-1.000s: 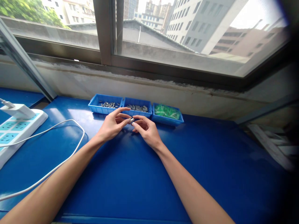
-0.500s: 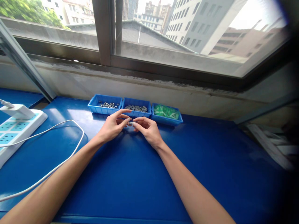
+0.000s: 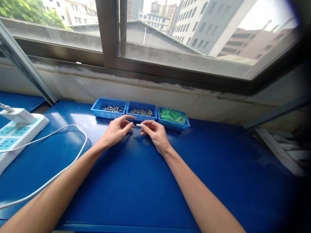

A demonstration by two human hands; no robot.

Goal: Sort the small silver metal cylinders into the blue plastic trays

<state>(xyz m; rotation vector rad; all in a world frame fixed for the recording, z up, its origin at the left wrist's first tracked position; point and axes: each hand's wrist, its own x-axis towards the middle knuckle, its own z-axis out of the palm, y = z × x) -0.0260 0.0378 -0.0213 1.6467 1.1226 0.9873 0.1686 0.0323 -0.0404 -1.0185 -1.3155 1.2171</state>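
Observation:
My right hand [image 3: 155,133] pinches a short, shiny metal cylinder [image 3: 138,125] between thumb and fingertips, its end pointing left. Facing it across a small gap is my left hand [image 3: 119,130], its index finger stretched out above the thumb and the other fingers loosely curled. No object shows in my left hand. Both hands are just above the blue table, in front of the middle blue bin [image 3: 142,116], which holds small grey metal cylinders [image 3: 145,112].
The left blue bin [image 3: 107,114] contains small screw-like metal parts [image 3: 113,109]; the right one [image 3: 173,125] has green plastic packets [image 3: 173,116]. A white power strip [image 3: 41,122] and white cable [image 3: 70,165] lie at left on the blue table [image 3: 136,184]. A window [image 3: 170,69] stands behind.
My hands have come slightly apart. My right hand has shifted a little right and up with the metal cylinder, which now shows clear of my left fingertips.

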